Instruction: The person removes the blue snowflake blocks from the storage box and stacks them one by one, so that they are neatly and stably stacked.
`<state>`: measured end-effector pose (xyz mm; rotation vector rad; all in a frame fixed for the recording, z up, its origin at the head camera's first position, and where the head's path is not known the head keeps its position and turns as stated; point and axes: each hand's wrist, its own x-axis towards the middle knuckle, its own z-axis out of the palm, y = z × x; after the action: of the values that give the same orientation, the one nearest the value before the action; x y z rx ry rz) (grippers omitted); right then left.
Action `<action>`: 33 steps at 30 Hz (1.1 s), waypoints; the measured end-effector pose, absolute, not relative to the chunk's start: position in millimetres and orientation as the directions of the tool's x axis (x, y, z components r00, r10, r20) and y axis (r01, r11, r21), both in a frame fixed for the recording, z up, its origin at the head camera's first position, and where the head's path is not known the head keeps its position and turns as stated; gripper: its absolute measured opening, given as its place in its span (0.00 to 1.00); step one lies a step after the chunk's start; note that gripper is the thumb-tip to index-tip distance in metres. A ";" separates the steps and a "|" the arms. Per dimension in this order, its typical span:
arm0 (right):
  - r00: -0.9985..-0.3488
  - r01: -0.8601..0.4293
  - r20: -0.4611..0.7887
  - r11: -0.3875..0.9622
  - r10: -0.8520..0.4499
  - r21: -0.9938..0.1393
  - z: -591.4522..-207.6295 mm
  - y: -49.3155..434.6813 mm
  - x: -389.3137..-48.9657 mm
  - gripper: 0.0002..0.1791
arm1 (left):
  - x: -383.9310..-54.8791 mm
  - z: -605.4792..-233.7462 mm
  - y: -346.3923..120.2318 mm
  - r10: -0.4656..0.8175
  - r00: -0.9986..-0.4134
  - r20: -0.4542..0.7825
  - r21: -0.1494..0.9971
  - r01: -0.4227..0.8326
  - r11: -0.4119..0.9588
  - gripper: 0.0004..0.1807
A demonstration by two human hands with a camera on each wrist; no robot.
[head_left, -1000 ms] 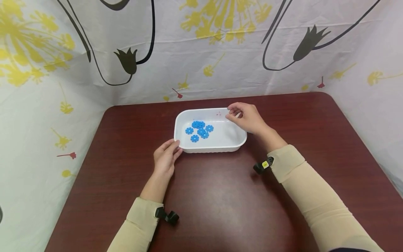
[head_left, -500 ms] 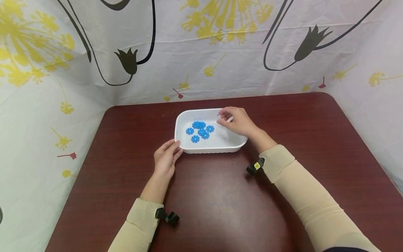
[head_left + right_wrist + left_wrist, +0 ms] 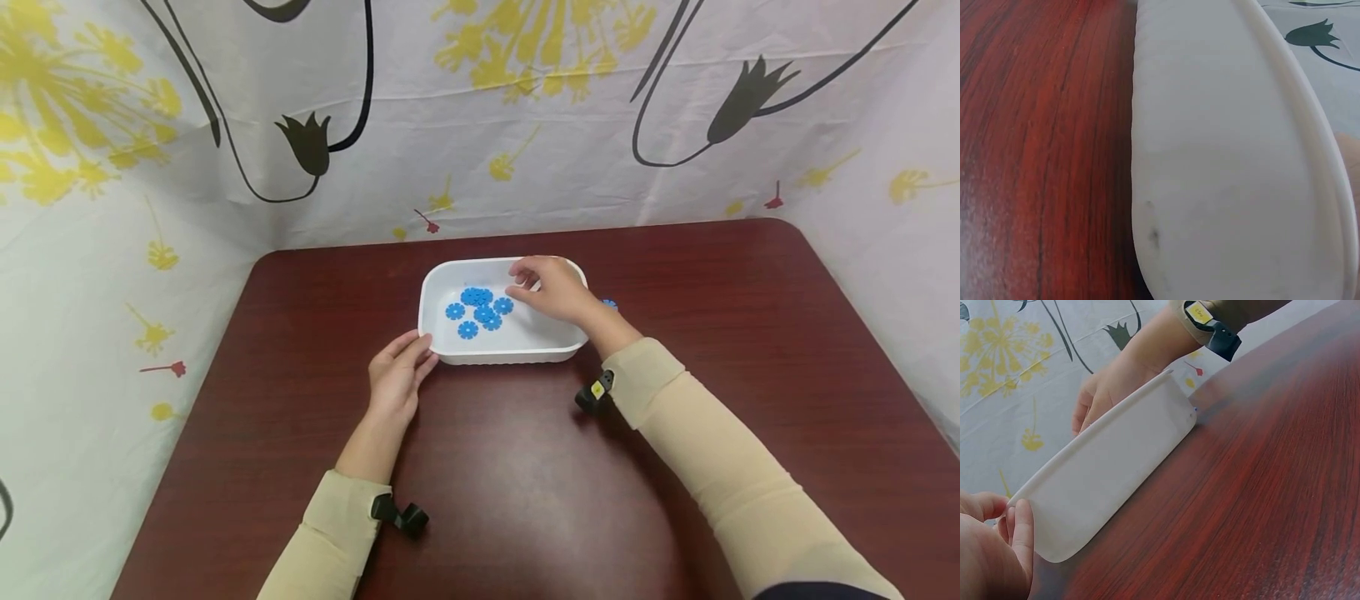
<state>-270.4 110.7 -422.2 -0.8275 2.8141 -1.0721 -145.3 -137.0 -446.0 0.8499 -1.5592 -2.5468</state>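
Note:
A white rectangular plastic tray [image 3: 525, 354] sits on the table. Several blue notched plastic discs [image 3: 468, 330] lie inside it, mostly toward its left half. My left hand [image 3: 393, 379] pinches the rim at the near left corner; in the left wrist view its thumb and fingers [image 3: 1022, 534] straddle that edge. Above the right part of the tray hovers my right hand [image 3: 553, 287], its fingers bent loosely and apart from the thumb, with nothing visible between them. One more blue disc [image 3: 610, 304] lies on the table right of the tray, partly covered by my right wrist.
The dark red wooden table [image 3: 510, 467] has rounded far corners. A white cloth [image 3: 480, 158] with yellow and dark flower prints hangs behind and at both sides. In the right wrist view the tray's outer wall [image 3: 1222, 156] fills most of the picture.
My right hand has moved left over the tray, from its far right rim toward the discs. The disc on the table has come into view. My left hand keeps its place.

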 end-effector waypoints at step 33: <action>-0.802 -0.483 -0.090 0.730 -0.590 -0.483 -438.1 94.6 -274.2 0.09 | -145.3 -445.9 -137.4 -0.295 -0.850 -0.437 0.831 -0.255 -0.495 0.19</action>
<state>-274.2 94.6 -438.1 -0.8500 2.6961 -0.6553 -145.3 -137.4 -445.9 0.8537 -1.5665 -2.5566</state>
